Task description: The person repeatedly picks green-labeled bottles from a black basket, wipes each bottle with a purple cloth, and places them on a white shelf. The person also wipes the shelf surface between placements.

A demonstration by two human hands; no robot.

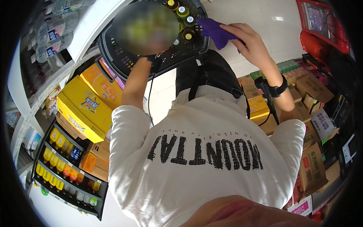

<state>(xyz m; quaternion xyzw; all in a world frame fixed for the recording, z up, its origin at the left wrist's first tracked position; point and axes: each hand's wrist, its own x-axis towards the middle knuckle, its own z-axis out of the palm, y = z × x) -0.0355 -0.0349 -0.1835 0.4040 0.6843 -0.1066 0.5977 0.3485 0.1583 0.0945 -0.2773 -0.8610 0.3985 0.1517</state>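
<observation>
A purple cloth (218,32) hangs from my right hand (248,42), pinched between thumb and fingers, beside the right rim of a black plastic basket (187,59). Several bottles with yellow or white caps, among them a white-capped bottle (190,20), stand in the basket's right part. My left forearm (136,82) reaches over the near rim. A blurred patch covers most of my left hand and the basket's middle, so whatever that hand touches is hidden. Dark bands are on both wrists.
Shelves with clear plastic bottles (52,37) stand at the left, above yellow cartons (85,107). A black rack (71,181) of drinks is at the lower left. Cardboard boxes (312,167) line the right side. Light floor tiles (255,11) show beyond the basket.
</observation>
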